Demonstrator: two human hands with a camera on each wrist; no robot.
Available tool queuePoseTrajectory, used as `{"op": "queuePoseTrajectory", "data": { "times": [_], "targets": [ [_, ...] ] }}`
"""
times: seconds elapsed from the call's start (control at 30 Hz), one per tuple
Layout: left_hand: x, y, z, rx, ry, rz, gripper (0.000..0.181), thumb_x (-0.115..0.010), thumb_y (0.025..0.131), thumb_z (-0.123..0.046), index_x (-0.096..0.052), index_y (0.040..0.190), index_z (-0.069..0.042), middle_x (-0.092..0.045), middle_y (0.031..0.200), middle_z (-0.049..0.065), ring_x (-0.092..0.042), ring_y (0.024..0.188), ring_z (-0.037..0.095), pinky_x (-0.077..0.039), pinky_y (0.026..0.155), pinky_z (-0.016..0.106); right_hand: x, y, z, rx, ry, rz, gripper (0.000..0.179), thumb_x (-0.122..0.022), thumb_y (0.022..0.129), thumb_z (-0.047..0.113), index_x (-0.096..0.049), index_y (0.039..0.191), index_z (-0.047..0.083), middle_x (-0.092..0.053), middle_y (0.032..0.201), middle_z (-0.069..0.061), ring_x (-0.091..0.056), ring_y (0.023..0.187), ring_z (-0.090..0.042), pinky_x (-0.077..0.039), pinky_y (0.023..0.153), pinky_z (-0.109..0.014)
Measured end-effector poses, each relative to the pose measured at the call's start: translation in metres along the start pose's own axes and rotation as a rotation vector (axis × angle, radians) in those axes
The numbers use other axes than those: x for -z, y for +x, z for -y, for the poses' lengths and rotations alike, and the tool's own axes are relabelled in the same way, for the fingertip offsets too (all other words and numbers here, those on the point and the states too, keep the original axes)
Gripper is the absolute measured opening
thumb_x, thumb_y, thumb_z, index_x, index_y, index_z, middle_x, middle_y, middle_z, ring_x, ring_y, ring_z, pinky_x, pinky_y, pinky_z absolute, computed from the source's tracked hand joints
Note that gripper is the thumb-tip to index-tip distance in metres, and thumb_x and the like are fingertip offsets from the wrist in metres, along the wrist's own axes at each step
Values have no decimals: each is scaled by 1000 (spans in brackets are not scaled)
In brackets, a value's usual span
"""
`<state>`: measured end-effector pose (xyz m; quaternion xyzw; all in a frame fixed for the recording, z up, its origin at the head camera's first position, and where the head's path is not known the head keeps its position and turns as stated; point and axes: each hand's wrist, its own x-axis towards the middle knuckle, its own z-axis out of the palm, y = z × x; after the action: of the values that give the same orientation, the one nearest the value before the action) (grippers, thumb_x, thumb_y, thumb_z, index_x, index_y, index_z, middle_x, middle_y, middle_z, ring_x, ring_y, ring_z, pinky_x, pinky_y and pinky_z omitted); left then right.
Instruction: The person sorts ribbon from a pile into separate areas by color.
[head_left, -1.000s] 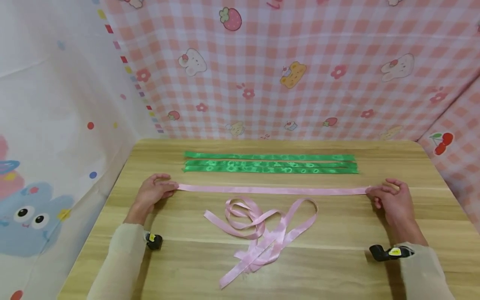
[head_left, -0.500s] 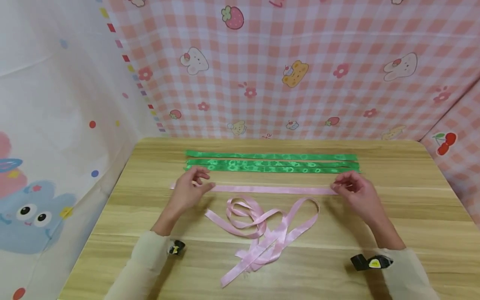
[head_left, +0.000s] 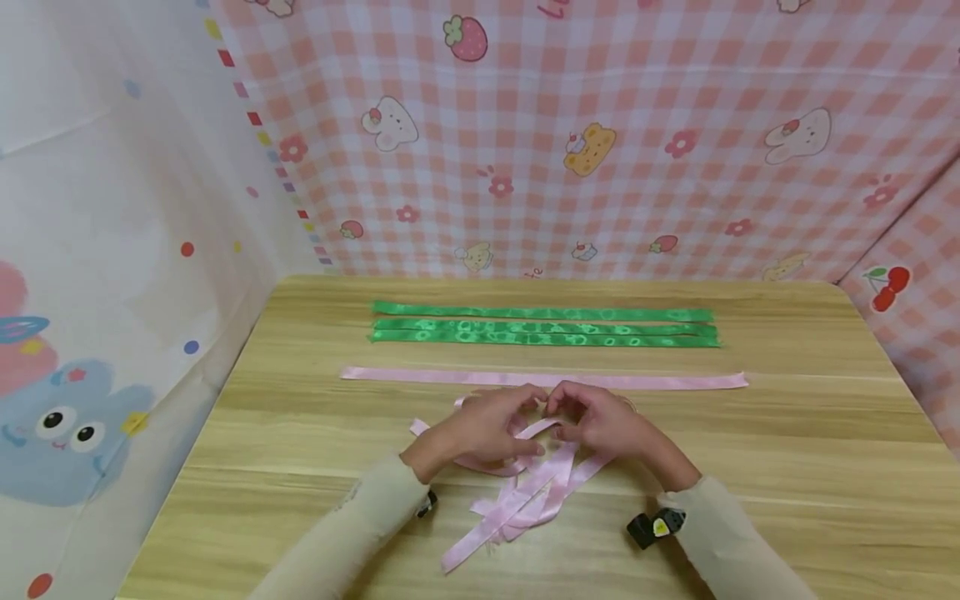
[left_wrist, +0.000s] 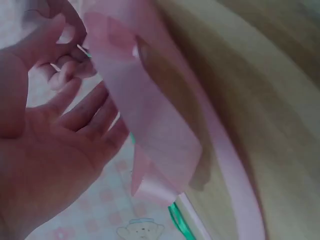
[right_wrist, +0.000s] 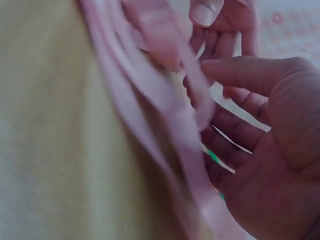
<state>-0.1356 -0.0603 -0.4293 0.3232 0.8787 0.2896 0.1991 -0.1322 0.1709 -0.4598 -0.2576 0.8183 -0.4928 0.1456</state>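
A loose, looped pile of pink satin ribbon [head_left: 513, 504] lies on the table's middle, partly hidden by both hands. My left hand [head_left: 487, 423] is over the pile's left side, its fingers apart. Facing it on the right is my right hand [head_left: 603, 427], fingers loosely bent, the fingertips of both hands close together. In the left wrist view, ribbon [left_wrist: 150, 110] passes close to the spread fingers; whether they touch it I cannot tell. The right wrist view shows blurred ribbon loops [right_wrist: 175, 120] beside the right fingers, with no clear pinch.
Beyond the pile, a straight pink ribbon strip [head_left: 420, 377] lies flat across the wooden table [head_left: 810, 433]. Farther back are several green ribbon strips [head_left: 540, 327], parallel to it. A pink checked cloth [head_left: 525, 100] hangs behind the table.
Both hands have left the ends of the straight pink strip, slid inward along it, and come together over the loose pile. The strip now lies flat by itself.
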Motion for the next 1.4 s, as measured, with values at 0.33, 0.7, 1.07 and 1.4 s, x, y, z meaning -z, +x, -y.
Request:
{"op": "queuePoseTrajectory", "data": {
  "times": [0.33, 0.7, 1.07, 1.4],
  "targets": [
    [-6, -6, 10, 20, -123, 36, 43, -75, 88, -12, -56, 127, -14, -70, 96, -1, -63, 84, 8, -52, 75, 23, -14, -3, -1, -47, -18, -48, 18, -68, 88, -3, -60, 96, 11, -57, 83, -1, -52, 76, -14, -44, 64, -22],
    [13, -24, 7, -28, -587, 19, 42, -67, 90, 2, -53, 129, -4, -70, 87, 13, -68, 77, 32, -54, 64, 30, 10, -15, 17, 12, 234, -45, 19, -64, 89, -8, -56, 103, 1, -55, 90, -12, -51, 79, -17, -46, 67, -23],
    [76, -65, -33, -165, -460, -144, 44, -69, 94, -12, -53, 133, -22, -66, 93, 0, -52, 63, 14, -42, 60, 23, 49, -31, 85, 330, 471, -23, 24, -56, 90, -17, -51, 107, -1, -53, 94, 0, -53, 81, -14, -49, 71, -22],
    [115, -98, -36, -219, -569, -227, 38, -61, 96, 1, -52, 132, -3, -66, 93, 12, -48, 64, 12, -41, 56, 23, 85, -50, 115, 393, 456, -74, 28, -42, 94, -21, -50, 113, -2, -59, 89, -5, -55, 74, -18, -48, 63, -26]
  ]
}}
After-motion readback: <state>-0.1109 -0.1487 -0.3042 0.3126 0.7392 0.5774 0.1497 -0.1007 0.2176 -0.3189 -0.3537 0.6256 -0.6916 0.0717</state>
